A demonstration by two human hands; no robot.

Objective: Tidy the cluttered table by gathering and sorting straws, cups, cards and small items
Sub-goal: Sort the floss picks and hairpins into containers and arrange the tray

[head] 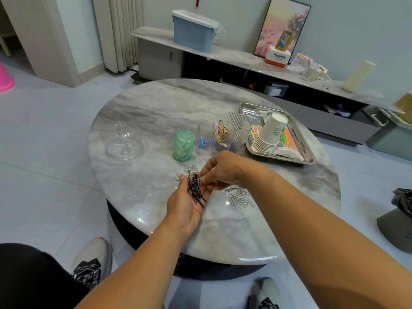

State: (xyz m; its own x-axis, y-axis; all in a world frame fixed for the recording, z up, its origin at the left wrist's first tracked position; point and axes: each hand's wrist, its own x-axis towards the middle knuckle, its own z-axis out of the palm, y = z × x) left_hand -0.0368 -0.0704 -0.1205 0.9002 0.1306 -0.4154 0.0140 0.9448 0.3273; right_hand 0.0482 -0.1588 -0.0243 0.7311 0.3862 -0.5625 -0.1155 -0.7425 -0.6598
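Observation:
My left hand (186,205) lies palm up over the round marble table (156,112), cupped around a bundle of black hairpins (196,190). My right hand (219,169) reaches in from the right, and its fingertips pinch at the top of the bundle. Silver paper clips lie scattered on the table: a loose pile (239,196) to the right of my hands and a few (189,168) just beyond them. A green jar (184,145) stands behind my hands. A clear divided organizer (225,132) holds gold clips. A steel tray (310,157) carries stacked paper cups (268,136) and coloured straws (288,138).
A clear glass dome lid (122,141) rests on the table's left side. Behind the table runs a low TV cabinet (245,61) with a blue bin (194,33), a framed picture and small boxes. My knees and shoes are at the near edge.

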